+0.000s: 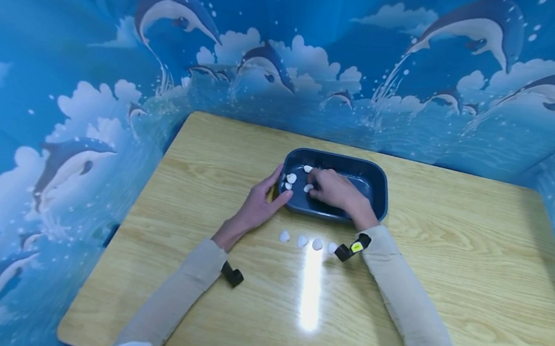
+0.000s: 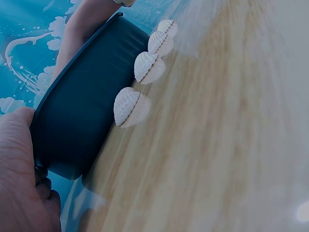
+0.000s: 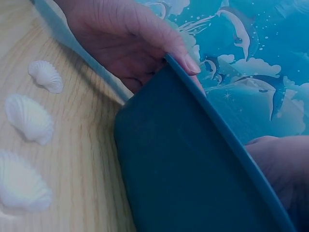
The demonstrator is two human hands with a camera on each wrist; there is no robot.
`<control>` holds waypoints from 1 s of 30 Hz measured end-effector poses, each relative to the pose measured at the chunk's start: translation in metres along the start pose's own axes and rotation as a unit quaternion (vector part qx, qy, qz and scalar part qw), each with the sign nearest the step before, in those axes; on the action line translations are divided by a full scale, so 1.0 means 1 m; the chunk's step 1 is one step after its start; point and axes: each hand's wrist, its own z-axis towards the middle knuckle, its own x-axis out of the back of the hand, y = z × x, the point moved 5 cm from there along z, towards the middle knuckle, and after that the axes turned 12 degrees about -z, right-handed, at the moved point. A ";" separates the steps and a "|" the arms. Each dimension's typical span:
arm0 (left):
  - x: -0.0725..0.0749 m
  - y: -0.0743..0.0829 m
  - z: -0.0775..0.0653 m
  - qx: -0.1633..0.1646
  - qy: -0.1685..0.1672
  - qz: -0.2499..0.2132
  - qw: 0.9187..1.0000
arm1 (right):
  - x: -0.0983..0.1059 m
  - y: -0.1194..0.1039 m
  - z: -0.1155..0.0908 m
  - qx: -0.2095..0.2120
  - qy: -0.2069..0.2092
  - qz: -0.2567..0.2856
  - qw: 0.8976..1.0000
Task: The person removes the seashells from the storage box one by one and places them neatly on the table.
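My left hand (image 1: 259, 204) grips the left end of a dark blue rectangular basin (image 1: 334, 216), thumb at the rim and fingers against the outer side. Inside the basin, my right hand (image 1: 335, 189) reaches down with bent fingers beside a white seashell (image 1: 308, 188); whether they pinch it cannot be made out. Other white shells (image 1: 291, 178) lie at the basin's left end, and one shell (image 1: 307, 169) sits near its back wall. The basin's side hides the right fingertips in both wrist views.
On the wooden table (image 1: 452, 261), a row of several ribbed white shells (image 2: 127, 107) lies in front of the basin. The rightmost shell (image 1: 332, 248) is beside the right wrist's camera. A blue dolphin-print backdrop (image 1: 296, 55) rises behind the table.
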 end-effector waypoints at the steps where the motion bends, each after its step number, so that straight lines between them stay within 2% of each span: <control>1: 0.000 0.000 0.000 0.001 0.000 0.002 1.000 | 0.000 0.001 -0.001 0.001 0.001 0.002 1.000; 17: 0.000 -0.001 0.000 0.000 0.004 0.001 1.000 | -0.005 0.003 -0.006 0.031 0.006 0.031 0.999; 24: 0.001 0.000 0.001 -0.008 0.004 -0.002 1.000 | -0.004 0.005 -0.010 0.023 0.002 0.042 0.999; 30: 0.000 0.000 0.001 -0.009 0.003 -0.005 1.000 | 0.003 0.002 -0.018 0.019 0.021 0.048 0.998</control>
